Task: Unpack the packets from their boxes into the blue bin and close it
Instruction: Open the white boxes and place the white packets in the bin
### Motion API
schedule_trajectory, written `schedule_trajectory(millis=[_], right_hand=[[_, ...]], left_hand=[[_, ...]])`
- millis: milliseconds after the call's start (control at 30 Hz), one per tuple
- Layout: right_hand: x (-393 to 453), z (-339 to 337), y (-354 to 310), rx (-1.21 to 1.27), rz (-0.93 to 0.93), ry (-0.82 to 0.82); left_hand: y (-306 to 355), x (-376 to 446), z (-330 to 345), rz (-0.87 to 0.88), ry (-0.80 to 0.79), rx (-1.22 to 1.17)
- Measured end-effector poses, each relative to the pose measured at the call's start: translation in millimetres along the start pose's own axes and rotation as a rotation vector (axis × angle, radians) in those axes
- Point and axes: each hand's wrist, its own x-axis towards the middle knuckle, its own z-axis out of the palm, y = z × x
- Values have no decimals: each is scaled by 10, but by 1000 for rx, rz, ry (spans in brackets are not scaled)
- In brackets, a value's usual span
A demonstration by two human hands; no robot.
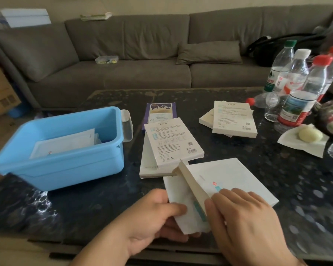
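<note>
left hand (154,214) pinches a white packet (183,212) sticking out of the open white box (229,177), and the right hand (244,217) grips that box at the near table (277,169) edge. blue bin (69,162) sits to the left, lid off, with packets inside (65,143). more boxes (173,143) lie behind.

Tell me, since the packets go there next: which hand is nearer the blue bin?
Left. The left hand, pinching a white packet, sits just right of the blue bin. The right hand lies farther right, beyond the open box.
</note>
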Motion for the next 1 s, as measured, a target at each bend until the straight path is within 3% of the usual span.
schedule_trajectory(millis=[200, 433, 500, 567, 633, 733, 800, 900, 1000], right_hand=[[4, 24, 58, -27, 64, -82], [36, 16, -45, -94, 73, -328], [158, -130, -162, 29, 201, -306], [416, -295, -340, 326, 361, -309], [689, -340, -472, 708, 501, -448], [1104, -334, -680, 1013, 545, -659], [1368, -281, -824, 1077, 502, -631], [1810, -72, -984, 1090, 510, -532], [2268, 253, -1142, 1112, 584, -509]], left_hand=[[-86, -277, -495, -14, 85, -138], [-175, -711, -932, 75, 153, -131], [-143, -835, -1012, 134, 142, -122], [-67, -931, -1042, 193, 112, -99], [22, -982, -1058, 238, 113, -111], [200, -1050, -1089, 303, 155, -182], [335, -1102, -1158, 365, 267, -215], [487, -1172, -1389, 466, 650, -128], [561, -1275, -1679, 582, 875, -258]])
